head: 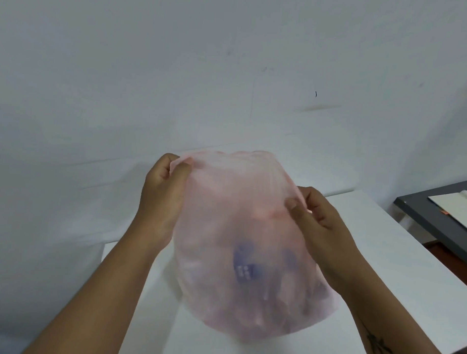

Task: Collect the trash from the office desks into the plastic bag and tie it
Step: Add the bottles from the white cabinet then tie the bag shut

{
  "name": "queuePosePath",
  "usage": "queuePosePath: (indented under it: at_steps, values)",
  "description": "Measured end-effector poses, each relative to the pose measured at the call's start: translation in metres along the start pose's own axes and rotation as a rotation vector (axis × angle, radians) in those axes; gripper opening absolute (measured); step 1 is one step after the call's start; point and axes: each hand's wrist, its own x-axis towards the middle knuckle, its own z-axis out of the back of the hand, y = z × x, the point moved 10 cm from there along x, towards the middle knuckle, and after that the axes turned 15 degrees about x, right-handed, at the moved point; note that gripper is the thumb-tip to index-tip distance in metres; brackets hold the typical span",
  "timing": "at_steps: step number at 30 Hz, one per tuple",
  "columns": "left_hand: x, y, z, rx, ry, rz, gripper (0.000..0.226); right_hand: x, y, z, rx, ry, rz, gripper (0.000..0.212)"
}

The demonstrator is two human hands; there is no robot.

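Left hand (166, 185) pinches the bag (249, 304) rim at its far top corner; right hand (319, 219) pinches the rim lower, on the other side. The bag stands upright on the white surface (388, 251), mouth stretched between both grips, so tying looks like bringing them together. The trash (244, 264) inside is a bluish blur.

Pale wall (231, 57), white desk (383, 248), grey table (437, 218).

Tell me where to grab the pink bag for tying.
Grip the pink bag by its loose top edge, from two opposite sides, where the left hand and right hand pinch it. The bottom bulges with trash; only the top is slack enough to gather.
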Motion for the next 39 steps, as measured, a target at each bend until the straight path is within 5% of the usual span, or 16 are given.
queuePosePath:
  at_steps: [4,7,9,13,17,20,23,26,30,34,39]
  values:
    - [-0.009,-0.005,0.017,0.088,-0.043,-0.006,0.027,-0.012,0.024,-0.042,-0.236,0.241,0.182,0.014]
    - [-0.039,-0.007,0.004,0.055,0.092,-0.070,0.081,-0.031,0.029,-0.077,-0.387,0.365,0.427,0.020]
    - [-0.063,-0.006,-0.019,0.136,0.221,-0.110,0.094,-0.032,0.014,-0.088,-0.455,0.435,0.428,0.017]
    - [-0.072,0.001,-0.021,0.126,0.161,-0.099,0.029,-0.024,0.021,-0.055,-0.239,0.363,0.390,0.020]
    - [-0.093,-0.009,-0.030,0.187,0.222,-0.176,0.066,0.023,0.013,0.000,-0.375,0.150,0.288,0.020]
    - [-0.102,-0.013,-0.053,0.436,0.240,-0.134,0.086,0.051,-0.023,-0.004,-0.656,0.438,0.071,0.046]
    - [-0.086,-0.006,-0.053,0.463,0.098,-0.014,0.103,0.054,-0.042,-0.020,-0.846,0.697,0.044,0.059]
    - [-0.079,0.015,-0.055,0.470,0.080,0.099,0.055,0.059,-0.052,-0.032,-1.048,0.775,0.174,0.034]
    - [-0.099,0.017,-0.026,0.306,-0.257,0.144,0.023,0.066,-0.031,-0.018,-0.598,0.584,0.376,0.013]
    - [-0.110,0.005,-0.020,-0.233,-0.390,0.097,0.029,0.071,-0.019,-0.001,0.322,0.372,0.039,0.021]
    - [-0.091,0.008,-0.029,-0.643,-0.415,0.242,0.020,0.087,-0.029,0.000,0.650,0.199,-0.190,0.027]
